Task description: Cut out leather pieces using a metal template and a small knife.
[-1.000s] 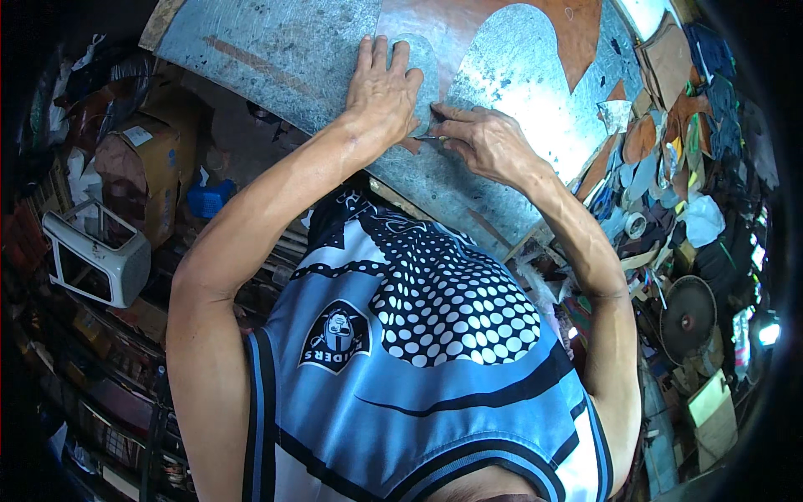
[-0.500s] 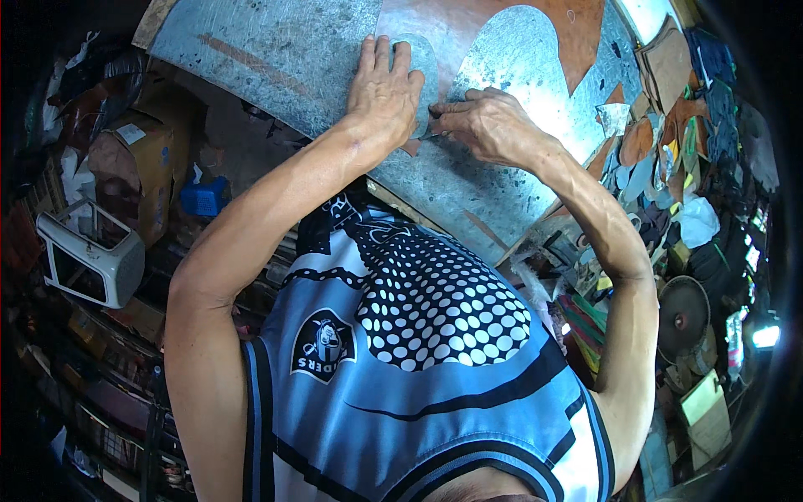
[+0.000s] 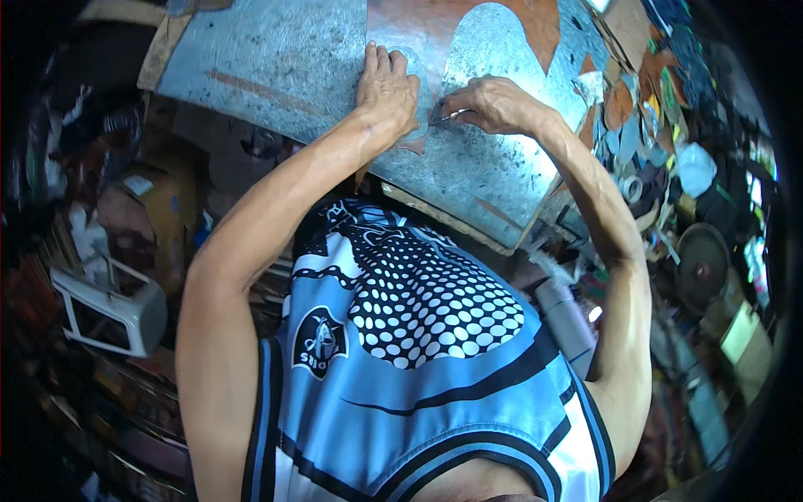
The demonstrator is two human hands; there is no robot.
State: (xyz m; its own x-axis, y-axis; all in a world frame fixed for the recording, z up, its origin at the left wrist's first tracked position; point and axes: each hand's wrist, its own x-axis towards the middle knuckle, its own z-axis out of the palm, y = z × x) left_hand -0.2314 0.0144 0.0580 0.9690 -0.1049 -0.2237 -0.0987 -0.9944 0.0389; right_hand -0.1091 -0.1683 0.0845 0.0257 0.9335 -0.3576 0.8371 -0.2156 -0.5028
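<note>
My left hand (image 3: 387, 99) lies with its fingers stretched out over a grey rounded template (image 3: 415, 70), holding it down by pressure. Under the template is a sheet of brown leather (image 3: 410, 18); a small flap of it shows below the template near the table's front edge. My right hand (image 3: 495, 107) is closed around a small knife (image 3: 456, 114), its thin blade pointing left at the template's lower right side. Whether the tip touches the leather cannot be made out. Right of the template, a rounded cutout in the leather bares the metal tabletop (image 3: 493, 50).
Leather scraps and cut pieces (image 3: 619, 105) pile up at the table's right edge, beside a roll of tape (image 3: 631, 189). A round fan-like disc (image 3: 703, 266) stands lower right. On the left are a cardboard box (image 3: 155, 201) and a white plastic frame (image 3: 117, 309).
The whole view has shifted, with the table now higher in it. My right hand has turned and drawn slightly right from the template, so the blade shows. My left hand stays on the template.
</note>
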